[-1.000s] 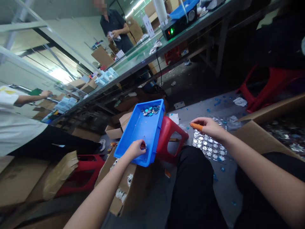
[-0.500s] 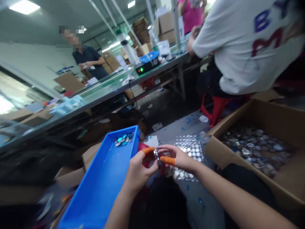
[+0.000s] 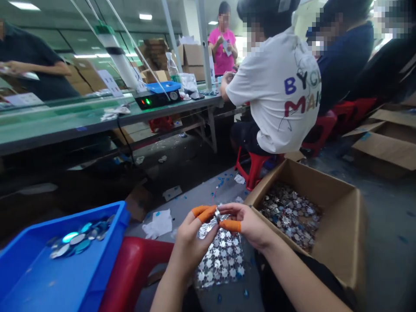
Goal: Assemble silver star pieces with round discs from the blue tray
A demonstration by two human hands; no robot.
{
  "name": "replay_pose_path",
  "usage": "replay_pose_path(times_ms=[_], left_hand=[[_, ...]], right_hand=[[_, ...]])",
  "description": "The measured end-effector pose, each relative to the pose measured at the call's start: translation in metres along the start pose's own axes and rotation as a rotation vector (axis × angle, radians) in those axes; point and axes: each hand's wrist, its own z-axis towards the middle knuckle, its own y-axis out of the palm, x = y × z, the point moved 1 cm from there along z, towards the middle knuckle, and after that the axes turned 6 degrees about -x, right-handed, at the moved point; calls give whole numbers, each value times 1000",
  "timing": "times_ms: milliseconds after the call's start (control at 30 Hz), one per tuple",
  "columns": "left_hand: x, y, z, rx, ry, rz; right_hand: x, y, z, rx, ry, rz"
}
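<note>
Both hands (image 3: 187,239) (image 3: 256,225) (orange-tipped) on one silvery piece (image 3: 217,215)

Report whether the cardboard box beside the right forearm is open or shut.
Open: loose silvery pieces show inside the cardboard box through its uncovered top.

Hands (image 3: 189,240) pinch small shiny piece (image 3: 217,214); blue tray (image 3: 69,277) left.

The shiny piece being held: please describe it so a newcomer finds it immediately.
From the nearest cardboard box, look left to the right hand, then the left hand. The small shiny piece is between them, held up, while the discs in the blue tray lie loose.
</note>
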Motion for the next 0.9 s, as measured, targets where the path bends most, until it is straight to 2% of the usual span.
replay_pose_path(times_ms=[167, 333, 500, 700, 900], left_hand=[[-13, -1, -5, -72, 8, -79], [-12, 3, -7, -4, -5, -87], [-7, 16, -9, 74, 42, 11], [-10, 21, -15, 91, 135, 174], [-11, 23, -21, 91, 166, 242]], right_hand=[[-1, -2, -1, 29, 90, -54], [-1, -4, 0, 25, 155, -47], [3, -7, 3, 53, 146, -44], [9, -9, 4, 144, 225, -26], [8, -10, 0, 150, 293, 6]])
